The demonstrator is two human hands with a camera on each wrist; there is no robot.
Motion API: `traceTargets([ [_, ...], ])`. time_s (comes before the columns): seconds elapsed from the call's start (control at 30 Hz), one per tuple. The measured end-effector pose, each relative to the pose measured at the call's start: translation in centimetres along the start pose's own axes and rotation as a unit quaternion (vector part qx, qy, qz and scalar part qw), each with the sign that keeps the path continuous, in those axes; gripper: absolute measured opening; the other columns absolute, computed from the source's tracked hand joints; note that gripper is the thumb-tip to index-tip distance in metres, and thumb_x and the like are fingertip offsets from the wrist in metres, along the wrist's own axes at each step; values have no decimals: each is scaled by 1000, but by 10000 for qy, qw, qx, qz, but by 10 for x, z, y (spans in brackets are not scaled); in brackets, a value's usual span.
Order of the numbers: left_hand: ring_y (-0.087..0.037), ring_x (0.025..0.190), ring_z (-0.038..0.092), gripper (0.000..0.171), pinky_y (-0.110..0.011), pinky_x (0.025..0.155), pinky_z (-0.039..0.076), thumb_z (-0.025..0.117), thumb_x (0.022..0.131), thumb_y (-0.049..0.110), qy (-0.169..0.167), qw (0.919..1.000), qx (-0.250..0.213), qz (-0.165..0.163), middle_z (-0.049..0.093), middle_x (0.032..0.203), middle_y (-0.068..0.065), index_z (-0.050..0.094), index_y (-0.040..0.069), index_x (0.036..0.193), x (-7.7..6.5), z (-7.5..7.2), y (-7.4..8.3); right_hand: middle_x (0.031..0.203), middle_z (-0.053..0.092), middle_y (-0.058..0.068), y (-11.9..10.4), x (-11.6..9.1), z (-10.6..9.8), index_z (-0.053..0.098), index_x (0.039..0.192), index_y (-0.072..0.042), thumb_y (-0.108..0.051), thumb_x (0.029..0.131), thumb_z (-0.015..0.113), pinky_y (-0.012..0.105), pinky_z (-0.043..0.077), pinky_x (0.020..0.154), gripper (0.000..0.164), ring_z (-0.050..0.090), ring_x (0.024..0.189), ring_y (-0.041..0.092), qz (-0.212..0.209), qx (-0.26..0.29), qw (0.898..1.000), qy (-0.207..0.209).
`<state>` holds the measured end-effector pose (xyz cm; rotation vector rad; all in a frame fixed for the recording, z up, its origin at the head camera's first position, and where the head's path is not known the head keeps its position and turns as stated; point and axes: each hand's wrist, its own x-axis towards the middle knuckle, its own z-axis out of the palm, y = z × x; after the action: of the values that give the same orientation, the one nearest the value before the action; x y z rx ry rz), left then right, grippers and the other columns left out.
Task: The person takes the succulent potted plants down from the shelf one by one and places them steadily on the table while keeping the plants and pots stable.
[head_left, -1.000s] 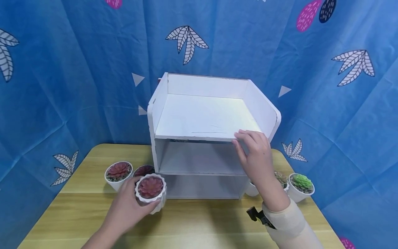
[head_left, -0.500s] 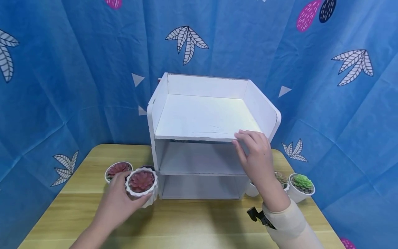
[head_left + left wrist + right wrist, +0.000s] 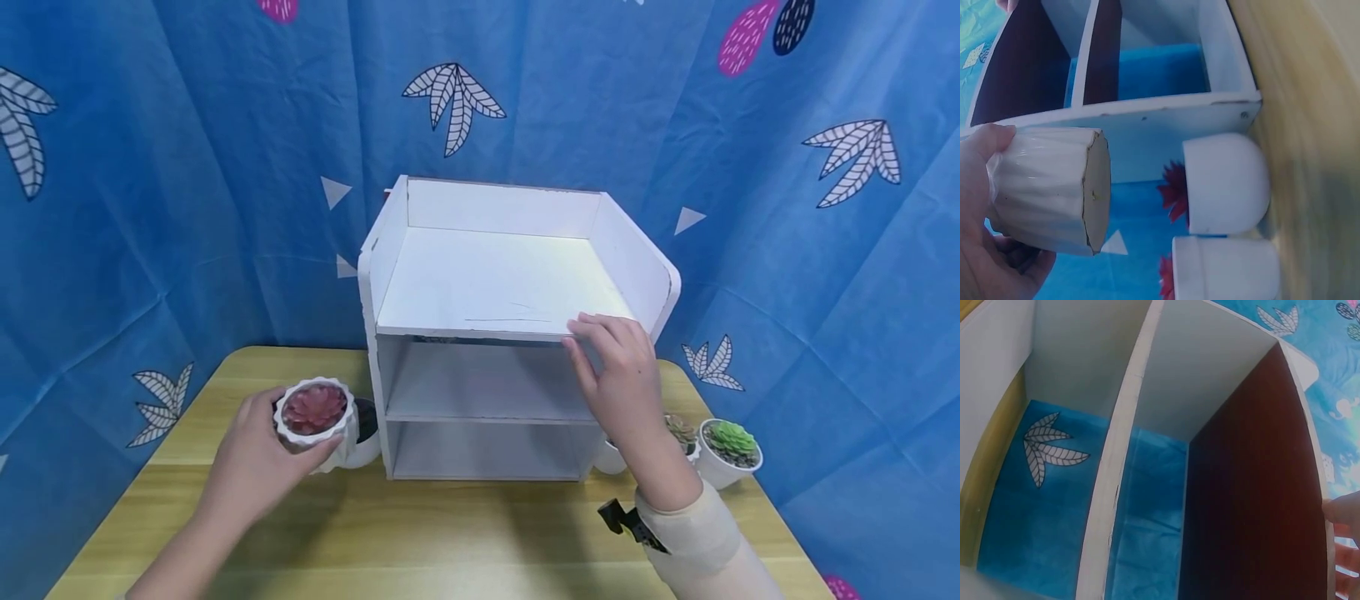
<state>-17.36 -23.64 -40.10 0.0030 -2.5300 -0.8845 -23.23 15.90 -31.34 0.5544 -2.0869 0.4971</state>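
My left hand (image 3: 251,454) holds a potted red succulent (image 3: 315,408) in a ribbed white pot, raised over the table left of the white shelf unit (image 3: 498,279). In the left wrist view the ribbed pot (image 3: 1047,187) is tilted on its side in the picture, its base showing. Two smooth white pots with red succulents, one nearer the shelf (image 3: 1229,184) and one farther (image 3: 1229,269), stand on the table by the unit's side; the held pot mostly hides them in the head view. My right hand (image 3: 618,371) grips the front edge of the top board, fingers above, thumb below.
Right of the unit stand a green succulent in a white pot (image 3: 727,450), a brownish succulent (image 3: 681,432) and another white pot (image 3: 609,458), partly behind my right forearm. The unit stands on a wooden table (image 3: 450,542) before a blue patterned curtain (image 3: 187,167).
My left hand has moved the ribbed pot leftward and slightly away, across the two smooth pots. My right hand has stayed on the shelf edge.
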Motion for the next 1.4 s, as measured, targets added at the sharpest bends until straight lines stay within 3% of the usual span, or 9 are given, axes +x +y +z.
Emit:
traceTargets([
  [0.37, -44, 104, 44, 104, -60, 73, 40, 73, 64, 60, 230, 9984, 89, -506, 41, 121, -28, 34, -6, 133, 13, -27, -11, 111, 63, 4, 1, 0, 0, 68, 105, -12, -27, 85, 66, 44, 40, 89, 25, 53, 106, 25, -5, 6, 10000, 10],
  [0.8, -44, 105, 41, 98, -59, 74, 36, 76, 64, 56, 660, 9941, 156, -846, 44, 117, -28, 40, -7, 130, 20, -38, -34, 110, 64, 5, 0, 0, 1, 68, 105, -12, -27, 85, 66, 45, 39, 89, 25, 53, 105, 25, -37, 6, 10000, 7],
  [1.07, -48, 107, 38, 107, -63, 74, 36, 73, 64, 60, 633, 9902, 215, -1230, 39, 124, -32, 32, -9, 135, 22, -41, -45, 110, 64, 4, 1, -1, 1, 68, 105, -12, -27, 85, 67, 45, 39, 89, 25, 53, 105, 25, -4, 6, 10000, 21],
  [1.4, -48, 112, 36, 108, -62, 80, 34, 75, 63, 58, 896, 9849, 112, -1476, 36, 127, -32, 31, -8, 136, 23, -43, -56, 110, 64, 5, 0, 0, 1, 68, 104, -12, -27, 85, 66, 44, 39, 89, 25, 53, 105, 25, -42, -8, 10000, 37],
])
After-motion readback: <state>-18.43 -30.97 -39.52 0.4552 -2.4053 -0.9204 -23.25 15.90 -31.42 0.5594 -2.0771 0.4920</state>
